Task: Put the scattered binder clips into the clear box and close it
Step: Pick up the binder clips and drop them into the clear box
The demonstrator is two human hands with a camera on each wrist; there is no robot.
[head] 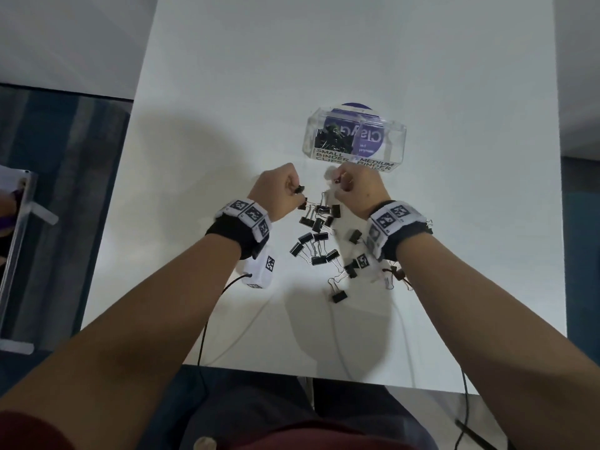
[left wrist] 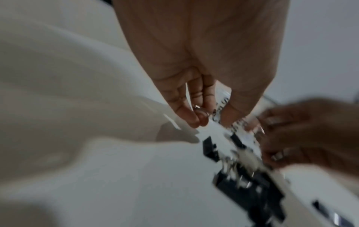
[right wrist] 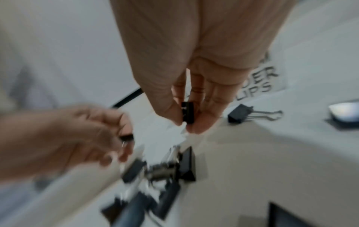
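— While both hands work the far end of the pile, what worries you first, starting at nine o'clock?

— That the left hand (head: 276, 193) pinches one small clip (head: 299, 189) by little more than its tip; its fingertips (left wrist: 192, 119) curl round a wire handle, so I judge it could swing loose.

— And toward the middle?

— The loose binder clips (head: 316, 238) lie tangled at six o'clock of the hands, handles interlocked. Lifting one may drag its neighbours across the white table (head: 227, 125).

— And at three o'clock?

— The right hand (head: 355, 188) grips a black clip (right wrist: 188, 112) between thumb and fingers. The clear box (head: 355, 138) sits just beyond, at twelve o'clock, with two labelled compartments, so a hurried drop might land in the wrong one. I can't tell how its lid stands.
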